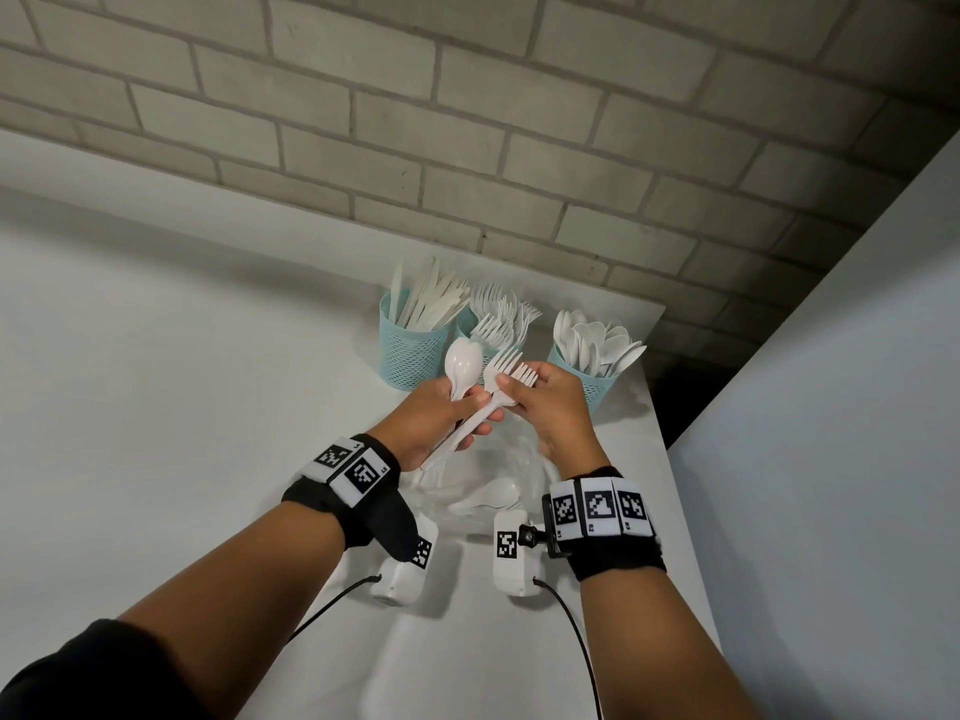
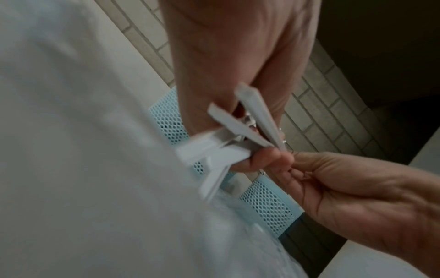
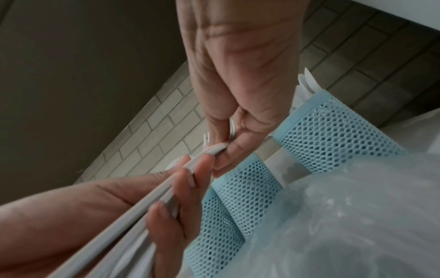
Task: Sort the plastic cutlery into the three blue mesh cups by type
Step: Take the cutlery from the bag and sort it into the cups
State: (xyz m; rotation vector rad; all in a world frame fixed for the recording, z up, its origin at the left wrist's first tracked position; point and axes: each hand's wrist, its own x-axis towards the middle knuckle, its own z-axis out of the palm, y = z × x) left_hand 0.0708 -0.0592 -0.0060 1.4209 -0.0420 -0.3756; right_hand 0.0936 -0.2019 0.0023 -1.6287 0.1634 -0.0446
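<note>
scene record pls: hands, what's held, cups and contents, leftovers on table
left hand: grips bundle of a spoon and forks
right hand: pinches a fork from that bundle
left cup: knives
middle cup: forks
right cup: spoons
table: clear plastic bag, a spoon still in it

The head view looks steeply down from above at the white table (image 1: 208, 407) and brick wall (image 1: 467, 122); both wrist views look up from close below; all three share the blue mesh cups (image 1: 415, 350).
</note>
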